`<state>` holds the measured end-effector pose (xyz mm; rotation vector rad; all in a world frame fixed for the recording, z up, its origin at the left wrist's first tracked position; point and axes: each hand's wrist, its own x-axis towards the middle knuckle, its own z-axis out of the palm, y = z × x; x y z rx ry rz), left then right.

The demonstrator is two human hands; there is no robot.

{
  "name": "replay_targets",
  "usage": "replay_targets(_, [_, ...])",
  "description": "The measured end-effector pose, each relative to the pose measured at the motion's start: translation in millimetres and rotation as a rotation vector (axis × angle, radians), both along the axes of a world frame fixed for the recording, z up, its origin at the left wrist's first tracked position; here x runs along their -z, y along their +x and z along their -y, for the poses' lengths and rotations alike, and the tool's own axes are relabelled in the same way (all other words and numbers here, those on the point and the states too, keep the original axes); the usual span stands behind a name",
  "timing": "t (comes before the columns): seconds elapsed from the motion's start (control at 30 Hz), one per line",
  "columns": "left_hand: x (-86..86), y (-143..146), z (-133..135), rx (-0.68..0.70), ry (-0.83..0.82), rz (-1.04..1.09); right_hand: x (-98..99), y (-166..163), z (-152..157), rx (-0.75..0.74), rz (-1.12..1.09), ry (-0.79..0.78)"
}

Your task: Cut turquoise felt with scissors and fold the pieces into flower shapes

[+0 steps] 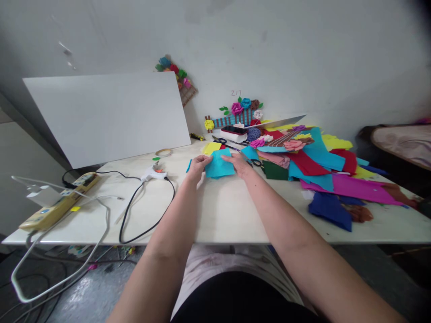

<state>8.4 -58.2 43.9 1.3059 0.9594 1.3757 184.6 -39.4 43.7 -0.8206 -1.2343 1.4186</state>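
A turquoise felt sheet [219, 165] lies on the white table [222, 211], far out in front of me. My left hand [198, 165] rests at its left edge, fingers curled onto the felt's border. My right hand [240, 163] lies at its right edge, fingers pressed flat on the felt. Both arms are stretched forward. A yellow felt piece [211, 148] lies just behind the turquoise sheet.
A heap of coloured felt sheets [323, 175] covers the table's right side. A white glue gun [153, 172] with black cable, a power strip [60, 202], a tape ring [164, 152], scissors [222, 141] and felt flower decorations [240, 114] lie about. A white board [107, 116] leans on the wall.
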Motion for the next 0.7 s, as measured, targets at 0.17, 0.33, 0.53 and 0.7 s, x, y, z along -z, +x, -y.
replay_targets(0.17, [-4.2,0.8,4.4,0.074,-0.043,-0.03,-1.8,-1.8,1.6,0.03,0.062,-0.001])
replay_targets(0.33, [-5.9,-0.5,6.3,0.117,-0.059,-0.031,-2.8,-0.2,4.2,-0.03,0.071,-0.026])
replay_targets(0.53, [-2.6,-2.0,4.5,0.117,-0.033,-0.07,-3.6,-0.9,7.8,-0.11,0.124,-0.052])
replay_targets(0.7, [-3.1,-1.6,4.9,0.074,-0.019,-0.095,0.0,-0.3,3.2,-0.09,0.136,-0.012])
